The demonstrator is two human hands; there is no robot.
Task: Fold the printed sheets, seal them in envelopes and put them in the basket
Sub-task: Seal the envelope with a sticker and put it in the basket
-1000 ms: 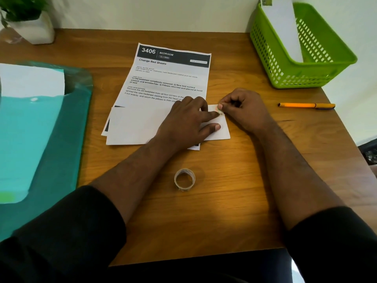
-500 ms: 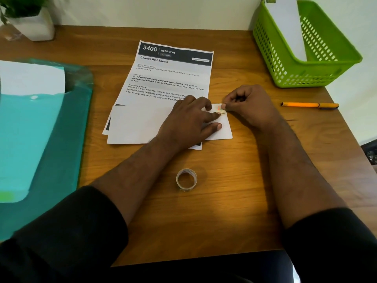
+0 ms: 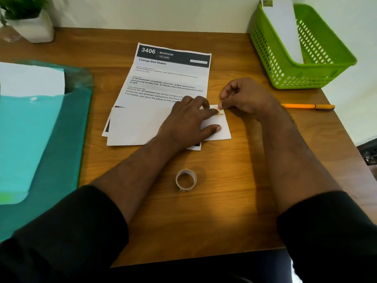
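A white envelope (image 3: 138,127) lies across the lower part of a printed sheet (image 3: 169,78) headed "3406 Bedroom". My left hand (image 3: 187,121) presses flat on the envelope's right half, fingers spread. My right hand (image 3: 244,99) pinches a small sticker (image 3: 220,113) at the envelope's upper right corner, thumb and forefinger together on it. A green basket (image 3: 289,78) at the back right holds one white envelope (image 3: 283,27) standing on end.
A small roll of stickers or tape (image 3: 186,180) stands near the table's front. An orange pen (image 3: 308,106) lies right of my right hand. A teal folder (image 3: 40,127) with white paper covers the left side. A potted plant (image 3: 30,23) sits at the back left.
My right hand's fingers have lifted and opened a little while the fingertips stay on the sticker at the envelope's corner. My left hand has kept pressing the envelope.
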